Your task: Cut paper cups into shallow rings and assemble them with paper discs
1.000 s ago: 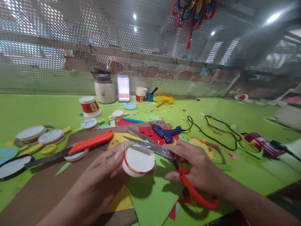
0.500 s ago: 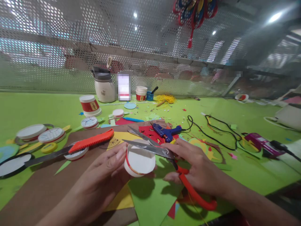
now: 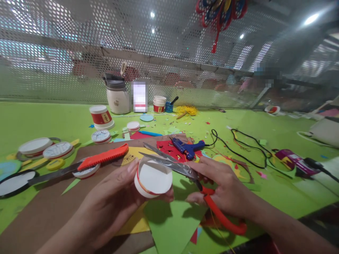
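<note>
Above green paper, the left hand holds an empty cup bottom.

This is a craft workshop, a shared one by the look of it. A long green table is littered with coloured paper scraps, cut paper cups, scissors, an orange knife and a blue glue gun with its black cord trailing off. A perforated metal screen backs the table (more tables show dimly through it), and a paper ornament hangs overhead. A kettle stands at the back.
</note>
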Tool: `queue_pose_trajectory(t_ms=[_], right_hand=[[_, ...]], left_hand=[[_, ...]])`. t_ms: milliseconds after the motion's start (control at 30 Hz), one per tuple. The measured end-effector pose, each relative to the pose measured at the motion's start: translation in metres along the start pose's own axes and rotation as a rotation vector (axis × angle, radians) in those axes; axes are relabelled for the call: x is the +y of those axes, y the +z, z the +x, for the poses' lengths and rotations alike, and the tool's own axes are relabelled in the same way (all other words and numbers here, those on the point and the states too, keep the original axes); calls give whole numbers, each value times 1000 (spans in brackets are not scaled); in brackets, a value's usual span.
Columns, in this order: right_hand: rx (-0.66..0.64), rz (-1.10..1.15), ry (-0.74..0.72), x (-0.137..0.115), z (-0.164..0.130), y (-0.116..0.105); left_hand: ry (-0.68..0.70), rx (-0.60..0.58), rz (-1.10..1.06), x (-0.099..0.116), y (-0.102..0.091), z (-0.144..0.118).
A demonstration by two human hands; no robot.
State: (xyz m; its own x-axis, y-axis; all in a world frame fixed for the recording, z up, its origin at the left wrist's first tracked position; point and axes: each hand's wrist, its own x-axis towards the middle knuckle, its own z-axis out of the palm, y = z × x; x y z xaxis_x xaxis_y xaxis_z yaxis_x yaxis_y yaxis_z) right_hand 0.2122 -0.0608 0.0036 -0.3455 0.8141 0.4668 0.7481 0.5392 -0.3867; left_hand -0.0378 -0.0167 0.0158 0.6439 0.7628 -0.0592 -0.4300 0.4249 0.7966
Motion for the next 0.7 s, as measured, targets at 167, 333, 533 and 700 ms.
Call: queue_pose_trajectory(t_ms=[167, 333, 533, 700], right_hand=[[-31, -12, -4, -2, 2, -1], [-28, 9, -12, -3, 2, -1], [-15, 8, -4, -2, 1, 2], [-10, 19, -6, 0, -1, 4]], left_hand=[[-19, 9, -60, -2, 3, 2], [-18, -16, -51, -5, 6, 3], [-45, 10, -40, -2, 7, 2], [-47, 33, -80, -4, 4, 4]])
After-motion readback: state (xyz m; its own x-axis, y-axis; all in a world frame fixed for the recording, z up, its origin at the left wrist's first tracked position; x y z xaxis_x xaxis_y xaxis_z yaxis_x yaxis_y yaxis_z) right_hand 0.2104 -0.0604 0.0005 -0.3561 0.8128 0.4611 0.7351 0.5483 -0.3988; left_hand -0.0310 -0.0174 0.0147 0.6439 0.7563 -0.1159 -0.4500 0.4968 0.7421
